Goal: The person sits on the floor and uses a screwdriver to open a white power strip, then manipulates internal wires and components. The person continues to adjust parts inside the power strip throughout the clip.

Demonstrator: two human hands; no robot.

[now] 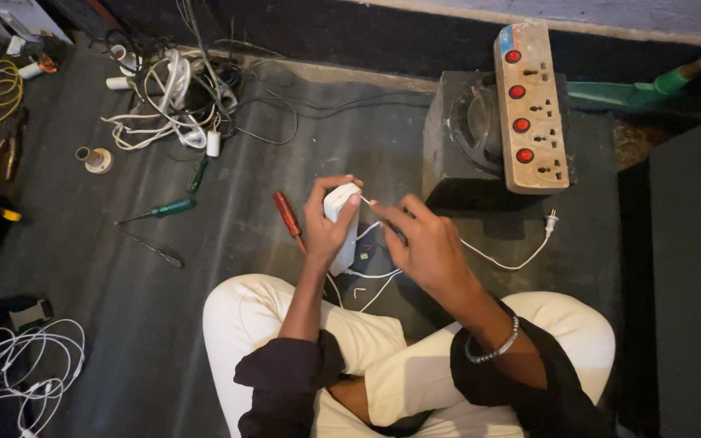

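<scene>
My left hand (pixel 326 221) grips a small white plastic box (pixel 342 219), held upright above the dark floor. My right hand (pixel 423 243) pinches a thin white wire (pixel 367 202) at the box's upper edge, fingertips almost touching the box. More thin white wires (pixel 375 276) hang from under the box, and one runs right to a small white plug (pixel 551 221) on the floor. I sit cross-legged in white trousers, with a beaded bracelet (pixel 492 350) on my right wrist.
A red-handled screwdriver (pixel 288 216) lies just left of my left hand. Green-handled screwdrivers (pixel 168 209) and a tangle of white cables (pixel 174 101) lie further left. A beige socket strip with red switches (pixel 529 109) rests on a black box (pixel 468 138) ahead right.
</scene>
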